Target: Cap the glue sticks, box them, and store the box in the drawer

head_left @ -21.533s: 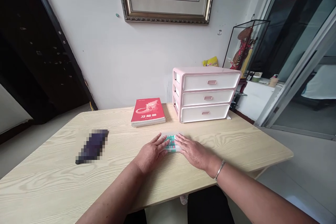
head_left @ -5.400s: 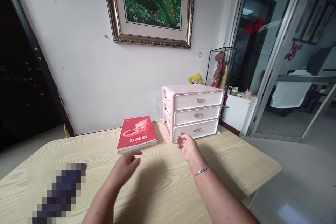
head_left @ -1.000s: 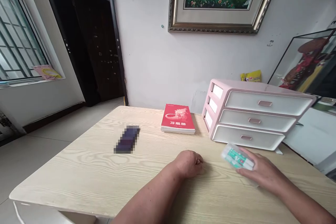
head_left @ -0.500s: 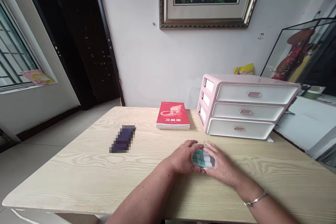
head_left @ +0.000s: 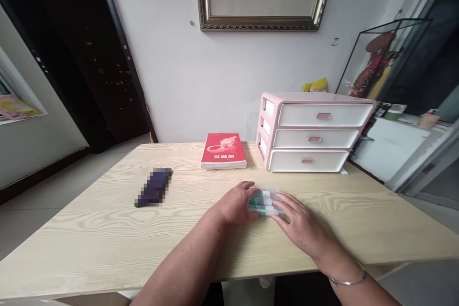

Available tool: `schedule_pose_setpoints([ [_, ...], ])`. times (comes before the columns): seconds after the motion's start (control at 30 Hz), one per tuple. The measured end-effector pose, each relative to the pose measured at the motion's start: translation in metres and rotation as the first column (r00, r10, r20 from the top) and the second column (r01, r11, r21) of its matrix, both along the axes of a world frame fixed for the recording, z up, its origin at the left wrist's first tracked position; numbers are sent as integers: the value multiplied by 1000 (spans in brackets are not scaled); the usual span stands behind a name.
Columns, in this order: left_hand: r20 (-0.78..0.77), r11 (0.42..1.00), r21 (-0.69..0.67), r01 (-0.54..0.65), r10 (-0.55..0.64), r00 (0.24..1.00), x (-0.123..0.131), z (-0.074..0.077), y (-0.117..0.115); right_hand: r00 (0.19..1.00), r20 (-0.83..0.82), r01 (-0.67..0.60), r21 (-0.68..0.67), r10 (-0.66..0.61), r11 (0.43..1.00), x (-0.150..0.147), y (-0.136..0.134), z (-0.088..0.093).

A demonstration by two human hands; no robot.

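Observation:
A clear plastic pack [head_left: 264,203] holding green-and-white tubes lies on the pale wood-grain table, just in front of the drawer unit. My left hand [head_left: 236,204] grips its left end, and my right hand [head_left: 297,224] presses against its right end. The fingers of both hands partly cover the pack. Its lower side is hidden, and I cannot tell whether it rests on the table or is raised slightly.
A red workbook [head_left: 224,151] lies at the table's back edge beside a pink-and-white unit of three drawers [head_left: 308,138]. A pixelated dark flat object [head_left: 153,187] lies on the table [head_left: 107,234] at the left. The table's edges show at left and front.
The view has swung so things sit further left in the picture. Both hands stay on the pack, which now lies more lengthwise between them.

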State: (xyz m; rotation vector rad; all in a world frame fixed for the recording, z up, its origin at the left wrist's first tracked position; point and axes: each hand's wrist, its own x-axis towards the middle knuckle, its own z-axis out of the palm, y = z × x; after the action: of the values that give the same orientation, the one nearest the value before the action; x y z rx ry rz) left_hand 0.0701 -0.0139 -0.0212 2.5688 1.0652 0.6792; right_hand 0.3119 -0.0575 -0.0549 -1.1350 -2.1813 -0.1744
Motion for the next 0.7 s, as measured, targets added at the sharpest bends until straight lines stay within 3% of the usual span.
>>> schedule_pose_setpoints([
  [0.2,37,1000,-27,4,-3,999,-5,5,-2,992,129,-15,74,5,997,-6,-10,10],
  [0.4,-45,1000,-13,-24,23,999,-4,5,-3,939,330,37,178,-95,983,-8,-9,-3],
  [0.53,-105,998,38,-40,44,994,-1,1,-5,859,478,69,248,-184,966,-17,-7,-9],
  [0.7,-189,995,92,-31,48,981,3,-2,-10,722,642,120,251,-258,961,-33,-12,0],
])
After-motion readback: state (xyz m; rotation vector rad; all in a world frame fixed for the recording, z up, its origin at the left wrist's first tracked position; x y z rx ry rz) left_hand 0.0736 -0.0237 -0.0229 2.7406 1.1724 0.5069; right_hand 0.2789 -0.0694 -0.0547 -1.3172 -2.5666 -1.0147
